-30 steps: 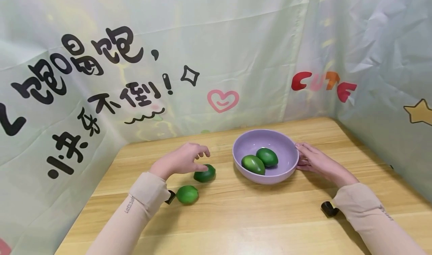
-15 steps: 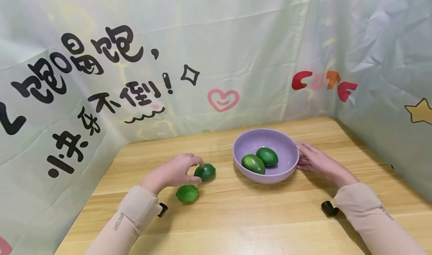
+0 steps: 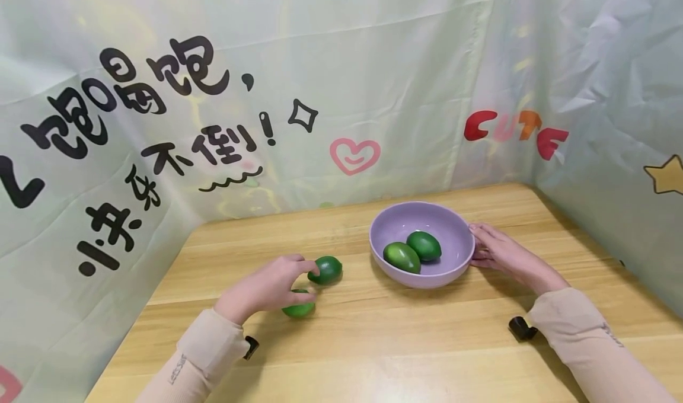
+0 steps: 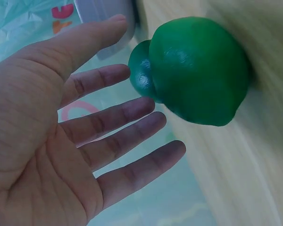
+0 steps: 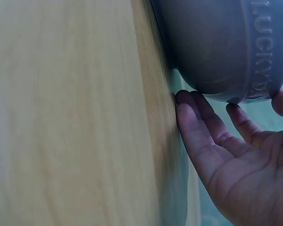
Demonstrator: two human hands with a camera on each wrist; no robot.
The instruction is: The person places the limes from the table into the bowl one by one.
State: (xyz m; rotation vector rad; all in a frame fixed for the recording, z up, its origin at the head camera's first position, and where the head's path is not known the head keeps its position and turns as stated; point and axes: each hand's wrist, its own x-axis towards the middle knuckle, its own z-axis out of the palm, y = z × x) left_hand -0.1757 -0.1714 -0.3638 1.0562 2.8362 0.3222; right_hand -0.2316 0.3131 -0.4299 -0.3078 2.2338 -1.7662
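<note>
My left hand (image 3: 268, 287) hovers over the left part of the table, fingers spread and holding nothing. In front of its fingers lies a dark green lime (image 3: 328, 271). A brighter green lime (image 3: 300, 310) sits nearer me, partly covered by the thumb. The left wrist view shows a gap between the fingers and the closer lime (image 4: 198, 70). With fairly straight fingertips, my right hand (image 3: 504, 255) touches the right side of a purple bowl (image 3: 418, 281). Inside it rest two green oval fruits, one lighter (image 3: 401, 258) and one darker (image 3: 424, 246), side by side.
The wooden table (image 3: 384, 349) is bounded at the back and sides by a printed cloth (image 3: 405, 83). A small black device (image 3: 521, 329) sits at the right wrist, and another (image 3: 251, 347) at the left.
My left hand has drawn back toward me and left, from above the darker lime to above the brighter one. The right hand stays against the bowl; the fruits have not moved.
</note>
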